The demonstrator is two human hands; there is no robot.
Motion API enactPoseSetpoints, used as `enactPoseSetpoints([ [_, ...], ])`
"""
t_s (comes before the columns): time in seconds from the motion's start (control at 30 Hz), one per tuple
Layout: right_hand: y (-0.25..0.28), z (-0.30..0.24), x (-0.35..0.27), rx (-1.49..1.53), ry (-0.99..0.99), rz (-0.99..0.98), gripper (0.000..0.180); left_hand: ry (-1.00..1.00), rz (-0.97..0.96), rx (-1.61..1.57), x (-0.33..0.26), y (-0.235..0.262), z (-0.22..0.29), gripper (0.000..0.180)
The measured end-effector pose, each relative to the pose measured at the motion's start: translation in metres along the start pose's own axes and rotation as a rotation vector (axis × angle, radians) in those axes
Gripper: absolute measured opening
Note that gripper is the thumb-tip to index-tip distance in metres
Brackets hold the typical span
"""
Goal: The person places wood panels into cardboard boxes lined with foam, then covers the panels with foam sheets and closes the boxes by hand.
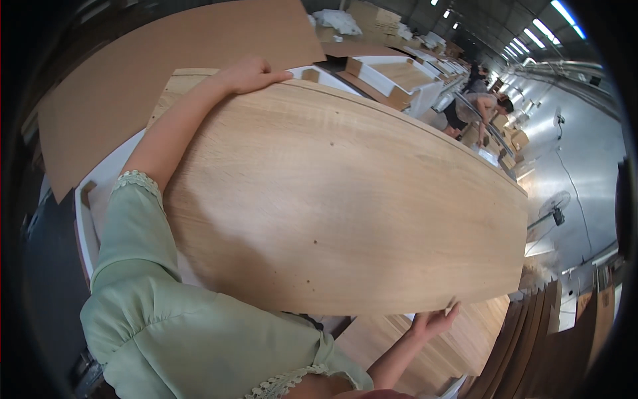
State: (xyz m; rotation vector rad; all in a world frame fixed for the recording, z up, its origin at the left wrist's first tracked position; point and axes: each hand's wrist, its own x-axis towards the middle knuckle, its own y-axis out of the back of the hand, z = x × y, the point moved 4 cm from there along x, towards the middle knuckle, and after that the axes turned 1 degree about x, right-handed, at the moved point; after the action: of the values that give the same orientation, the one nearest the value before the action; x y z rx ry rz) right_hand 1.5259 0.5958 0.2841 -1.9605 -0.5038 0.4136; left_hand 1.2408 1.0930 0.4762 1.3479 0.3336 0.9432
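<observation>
"Where is the wooden panel (352, 193)?"

"Across the middle of the frame, its far edge slanting from upper left down to the right."

"And the left hand (247, 75)?"

"Left of centre, near the top. It is bent over the far edge and holds the panel there, thumb lying along the rim; the fingertips are hidden."

"The right hand (432, 324)?"

"Lower right of centre, at the near edge. Its fingers curl up against the panel, but I cannot tell whether they are closed on it."

"What lies around them?"

"A second board (468, 339) shows at lower right, below the panel. A brown sheet (133, 100) spreads over the upper left, and dark boards (531, 332) stand on edge at lower right."

"Anyone else?"

"Another person (484, 110) bends forward at upper right, well apart from the panel."
</observation>
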Motion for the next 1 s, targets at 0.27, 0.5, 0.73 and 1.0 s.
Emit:
enactPoseSetpoints([
  [0.27,-0.096,0.208,0.000,-0.333,-0.398,-0.261,0.039,0.690,-0.070,0.026,-0.237,0.023,-0.292,0.071],
  [0.5,-0.155,0.331,-0.001,-0.418,-0.708,-0.417,0.036,0.963,-0.025,0.076,-0.348,0.027,-0.398,0.075],
  [0.73,-0.166,0.426,0.061,-0.505,-0.784,-0.382,0.033,0.961,0.083,0.008,-0.328,-0.003,-0.462,0.075],
  [1.0,-0.159,0.498,0.095,-0.563,-0.829,-0.269,0.037,1.044,-0.017,0.097,-0.285,-0.022,-0.505,0.078],
])
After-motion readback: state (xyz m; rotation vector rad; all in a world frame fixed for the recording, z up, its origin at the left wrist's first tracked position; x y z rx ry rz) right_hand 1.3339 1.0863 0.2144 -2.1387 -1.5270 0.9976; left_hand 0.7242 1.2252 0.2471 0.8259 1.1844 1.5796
